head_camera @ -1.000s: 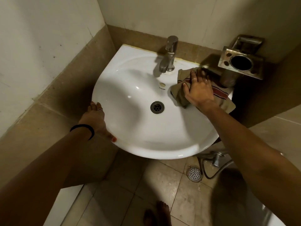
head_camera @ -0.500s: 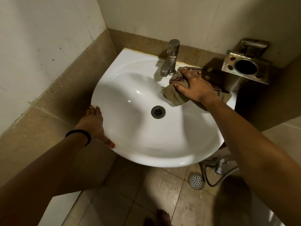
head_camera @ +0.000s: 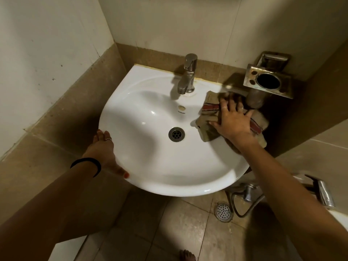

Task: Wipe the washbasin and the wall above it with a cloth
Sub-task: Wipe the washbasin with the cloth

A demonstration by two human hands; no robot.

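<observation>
A white washbasin (head_camera: 154, 166) fills the middle of the view, with a steel tap (head_camera: 187, 76) at its back and a drain (head_camera: 176, 134) in the bowl. My right hand (head_camera: 232, 121) presses flat, fingers spread, on a beige cloth (head_camera: 208, 113) with red stripes on the basin's right rim. My left hand (head_camera: 104, 149) grips the basin's left front edge, thumb on the rim. The pale wall (head_camera: 178, 25) rises behind the tap above a brown tile band.
A steel holder (head_camera: 268, 82) with a round cup opening juts from the wall just right of the cloth. Below the basin are a hose and valve (head_camera: 246, 194), a floor drain (head_camera: 223, 211) and a bare foot (head_camera: 187, 256) on the floor tiles.
My right hand slid the cloth left toward the tap, then back right onto the basin's right rim, now spread flatter. My left hand kept its hold on the basin edge.
</observation>
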